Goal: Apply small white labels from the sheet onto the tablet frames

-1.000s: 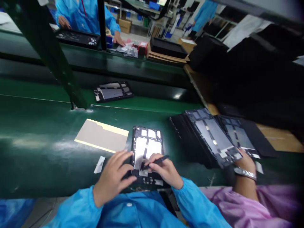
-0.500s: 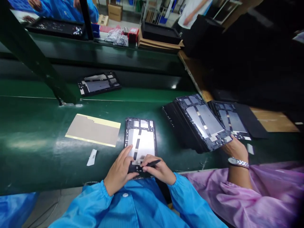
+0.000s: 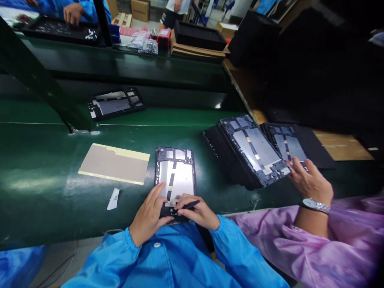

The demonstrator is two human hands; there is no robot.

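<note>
In front of me on the green bench lies an opened tablet housing, with silver panels and a black ribbon strip inside. My left hand grips its lower left corner, index finger stretched along the side and thumb at the bottom edge. My right hand is closed in a pinch around a black pen-like tool, over the housing's lower end. The tool's tip is hidden by my fingers. To the left lie a grey-beige sheet with yellow edges and a small white paper slip.
A fanned stack of tablet housings stands to the right. Beside it a co-worker's hand in a purple sleeve touches another housing. One more housing lies at the back left, near a green post.
The co-worker's hand has moved right, from the stack's lower corner to the housing beside it. My hands keep nearly the same pose on the tablet housing. The view has shifted slightly.
</note>
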